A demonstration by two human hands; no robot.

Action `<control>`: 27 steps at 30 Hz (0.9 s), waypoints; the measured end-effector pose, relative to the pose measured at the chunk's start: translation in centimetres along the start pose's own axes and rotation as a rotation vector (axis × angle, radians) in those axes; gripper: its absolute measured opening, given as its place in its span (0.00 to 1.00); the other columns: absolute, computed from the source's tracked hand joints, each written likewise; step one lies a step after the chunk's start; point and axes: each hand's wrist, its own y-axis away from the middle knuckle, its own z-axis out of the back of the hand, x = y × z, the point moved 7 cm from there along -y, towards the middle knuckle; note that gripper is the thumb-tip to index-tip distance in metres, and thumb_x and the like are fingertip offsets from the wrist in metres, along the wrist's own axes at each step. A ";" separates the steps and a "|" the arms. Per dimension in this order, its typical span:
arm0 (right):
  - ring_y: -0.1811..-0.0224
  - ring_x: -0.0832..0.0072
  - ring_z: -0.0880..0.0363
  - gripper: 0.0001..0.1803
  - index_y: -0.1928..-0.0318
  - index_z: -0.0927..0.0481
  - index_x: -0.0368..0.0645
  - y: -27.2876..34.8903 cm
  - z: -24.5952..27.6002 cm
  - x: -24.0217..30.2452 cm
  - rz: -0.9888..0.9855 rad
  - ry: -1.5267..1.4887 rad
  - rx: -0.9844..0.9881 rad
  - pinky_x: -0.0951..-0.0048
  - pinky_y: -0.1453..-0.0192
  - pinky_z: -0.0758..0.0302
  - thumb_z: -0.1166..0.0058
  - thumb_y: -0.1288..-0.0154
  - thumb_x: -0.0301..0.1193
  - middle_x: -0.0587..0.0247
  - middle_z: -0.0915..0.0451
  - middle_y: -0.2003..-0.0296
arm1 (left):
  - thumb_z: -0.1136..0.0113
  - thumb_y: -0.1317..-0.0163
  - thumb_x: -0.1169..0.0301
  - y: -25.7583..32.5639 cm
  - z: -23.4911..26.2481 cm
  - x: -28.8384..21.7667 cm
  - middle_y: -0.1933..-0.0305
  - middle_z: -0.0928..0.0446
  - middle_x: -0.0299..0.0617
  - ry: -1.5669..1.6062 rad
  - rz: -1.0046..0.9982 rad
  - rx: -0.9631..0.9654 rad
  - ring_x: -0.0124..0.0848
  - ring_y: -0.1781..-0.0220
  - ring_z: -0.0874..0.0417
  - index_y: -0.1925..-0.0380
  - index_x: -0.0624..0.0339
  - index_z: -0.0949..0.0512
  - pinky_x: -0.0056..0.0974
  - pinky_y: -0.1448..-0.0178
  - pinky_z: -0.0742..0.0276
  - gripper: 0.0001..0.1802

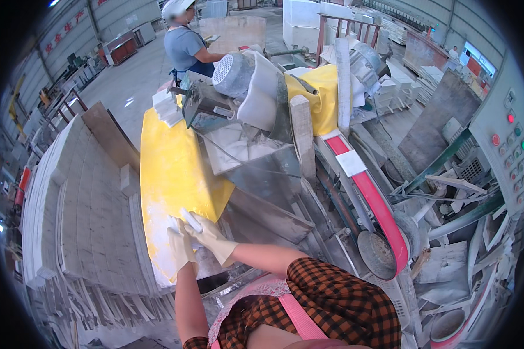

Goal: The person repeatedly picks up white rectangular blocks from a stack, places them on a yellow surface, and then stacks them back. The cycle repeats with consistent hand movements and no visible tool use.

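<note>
Both my hands wear cream gloves and meet over the near part of a yellow sheet (172,168), which is dusted with white powder. My right hand (212,237) is closed around a small white slab-like piece (191,220); its exact kind is hard to make out. Right beside it, my left hand (182,243) has its fingers up near the same piece, but whether it grips anything does not show. A red belt with a white tile (350,163) on it runs along my right.
Long stacked pale slabs (93,203) stand left of the sheet. Ahead is a machine with a motor (233,72), and a co-worker (186,49) stands beyond it. A control panel (509,139) is at far right, above broken stone scraps (445,264).
</note>
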 end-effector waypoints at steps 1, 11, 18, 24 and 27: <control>0.41 0.66 0.20 0.31 0.31 0.30 0.39 0.1 -0.6 -1.0 -0.020 0.052 0.051 0.65 0.39 0.24 0.43 0.26 0.43 0.51 0.19 0.44 | 0.51 0.25 0.44 -0.1 0.1 -0.1 0.30 0.31 0.62 0.032 0.038 0.024 0.50 0.31 0.26 0.33 0.69 0.36 0.48 0.31 0.29 0.39; 0.30 0.58 0.30 0.33 0.30 0.26 0.46 2.6 6.8 4.0 0.046 0.494 0.477 0.62 0.26 0.35 0.42 0.28 0.51 0.45 0.30 0.34 | 0.28 0.43 0.53 -2.2 -0.1 2.4 0.38 0.24 0.60 0.142 -0.049 -0.060 0.46 0.38 0.20 0.30 0.70 0.35 0.46 0.39 0.22 0.47; 0.66 0.46 0.21 0.18 0.71 0.18 0.38 8.1 38.2 12.3 -0.085 0.797 -0.381 0.51 0.56 0.26 0.48 0.38 0.41 0.47 0.19 0.71 | 0.28 0.44 0.49 -5.5 0.3 5.1 0.40 0.22 0.63 0.000 -0.131 -0.168 0.51 0.40 0.18 0.33 0.74 0.33 0.48 0.37 0.23 0.49; 0.42 0.53 0.20 0.24 0.46 0.20 0.39 14.7 50.1 15.0 -0.321 1.655 -0.188 0.55 0.42 0.24 0.38 0.42 0.37 0.47 0.19 0.47 | 0.28 0.41 0.55 -4.1 0.1 3.3 0.34 0.27 0.63 0.083 -0.093 -0.077 0.48 0.37 0.21 0.28 0.77 0.41 0.46 0.36 0.23 0.51; 0.24 0.57 0.38 0.46 0.28 0.35 0.42 15.5 50.0 14.0 -0.296 1.722 0.029 0.57 0.26 0.35 0.30 0.47 0.34 0.50 0.36 0.27 | 0.28 0.40 0.57 -3.7 0.0 2.5 0.33 0.29 0.63 0.133 -0.085 -0.078 0.48 0.35 0.22 0.27 0.79 0.45 0.45 0.36 0.23 0.53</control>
